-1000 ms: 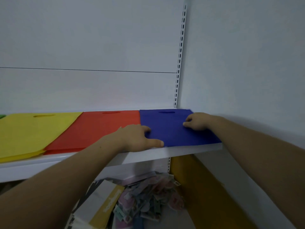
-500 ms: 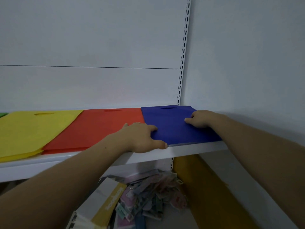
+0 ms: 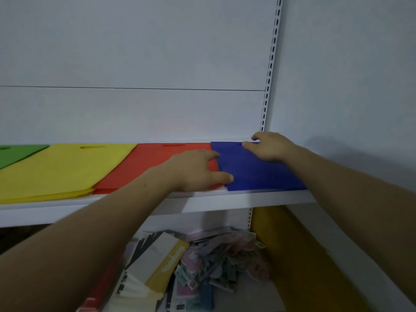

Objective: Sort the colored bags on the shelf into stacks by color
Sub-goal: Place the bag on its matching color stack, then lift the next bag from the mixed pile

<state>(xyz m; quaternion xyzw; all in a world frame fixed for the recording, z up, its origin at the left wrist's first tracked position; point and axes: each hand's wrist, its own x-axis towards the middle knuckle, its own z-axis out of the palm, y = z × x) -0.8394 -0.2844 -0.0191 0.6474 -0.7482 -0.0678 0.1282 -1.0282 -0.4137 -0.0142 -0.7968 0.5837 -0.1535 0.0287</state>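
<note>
Flat bags lie in a row on the white shelf (image 3: 247,198): green bags (image 3: 15,153) at far left, then yellow bags (image 3: 56,170), red bags (image 3: 144,164) and blue bags (image 3: 254,172) at the right end by the wall. My left hand (image 3: 198,171) rests flat at the seam between red and blue, fingers straight, thumb on the blue stack's left front edge. My right hand (image 3: 269,146) lies on the blue stack's far right corner, fingers loosely bent and touching the top bag.
A slotted upright (image 3: 270,64) runs up the corner where the back panel meets the right wall. Below the shelf lie a pile of small packets (image 3: 216,260), a white and yellow pack (image 3: 162,257) and a yellow panel (image 3: 292,255).
The blue stack has slid back and to the right toward the corner. My right hand moved to its far corner, and my left hand followed along its left edge.
</note>
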